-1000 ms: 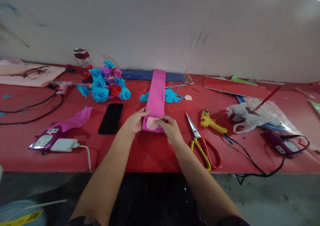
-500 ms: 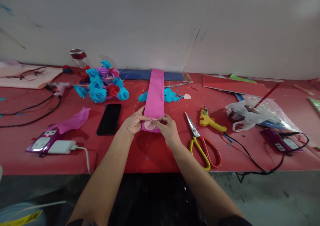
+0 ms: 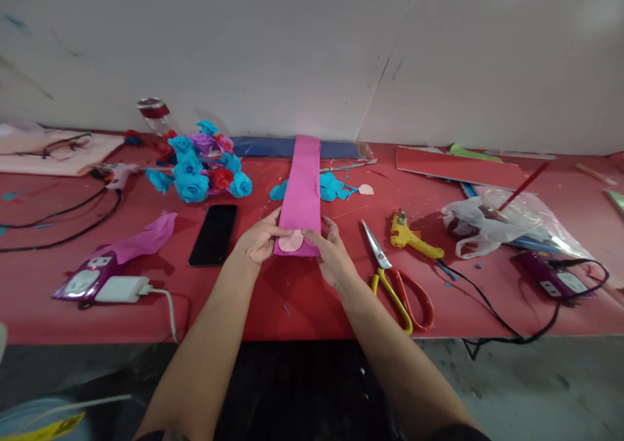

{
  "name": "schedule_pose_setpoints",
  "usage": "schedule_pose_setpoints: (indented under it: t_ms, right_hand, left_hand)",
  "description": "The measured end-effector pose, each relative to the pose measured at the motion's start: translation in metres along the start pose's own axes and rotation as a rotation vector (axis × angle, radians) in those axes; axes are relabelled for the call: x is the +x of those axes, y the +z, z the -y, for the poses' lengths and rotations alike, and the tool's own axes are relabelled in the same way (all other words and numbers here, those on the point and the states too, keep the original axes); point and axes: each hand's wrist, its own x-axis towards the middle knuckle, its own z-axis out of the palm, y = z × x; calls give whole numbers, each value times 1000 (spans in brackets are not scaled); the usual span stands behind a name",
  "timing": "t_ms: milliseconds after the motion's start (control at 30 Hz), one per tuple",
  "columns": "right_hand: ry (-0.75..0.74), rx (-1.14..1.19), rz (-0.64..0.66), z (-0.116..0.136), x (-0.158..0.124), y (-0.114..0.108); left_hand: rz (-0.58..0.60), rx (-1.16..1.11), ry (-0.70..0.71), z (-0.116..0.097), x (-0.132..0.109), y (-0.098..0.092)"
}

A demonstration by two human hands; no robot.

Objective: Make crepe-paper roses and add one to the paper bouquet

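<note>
A long pink paper strip [image 3: 302, 184] lies on the red table [image 3: 312, 298], running away from me. A small pale pink petal-shaped piece [image 3: 291, 241] rests on its near end. My left hand [image 3: 258, 239] holds the strip's near left edge, thumb on top beside the petal piece. My right hand [image 3: 331, 252] grips the near right corner, fingers pressing on the strip next to the petal piece.
Scissors with yellow and red handles [image 3: 392, 278] and a yellow glue gun [image 3: 412, 236] lie right of my hands. A black phone [image 3: 214, 233] lies left. Blue, red and purple paper roses [image 3: 205, 164], blue scraps [image 3: 331, 186], power strips [image 3: 90, 278] and cables lie around.
My right fingers shifted slightly on the strip's near end, from a pinch above the petal piece to pressing flat beside it. The strip stayed in place.
</note>
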Motion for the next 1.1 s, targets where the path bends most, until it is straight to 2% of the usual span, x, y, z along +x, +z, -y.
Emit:
schedule_pose_setpoints:
  t_ms: [67,233,433,633,800,967,1100]
  right_hand:
    - [83,50,47,5,-2,2]
    - [106,24,46,3,-1,0]
    - [21,4,25,-4,4,-4]
    - [-46,-39,-3,-7,6,-4]
    - [-61,-85,7,-11,8,-4]
    - [-132,-258,-16,-15,8,-11]
    - [-261,-602,14,7,-16,-41]
  left_hand:
    - [6,8,-4,0,0,-1]
    - [-10,29,-22,0,1,-4]
    - [-45,-46,-48,0,4,-1]
    - [-127,-4,-216,-4,-8,-2]
    - [-181,178,-115,4,-20,-13]
    - [-215,245,-76,16,-18,-10]
    - [-242,275,-89,19,-18,-10]
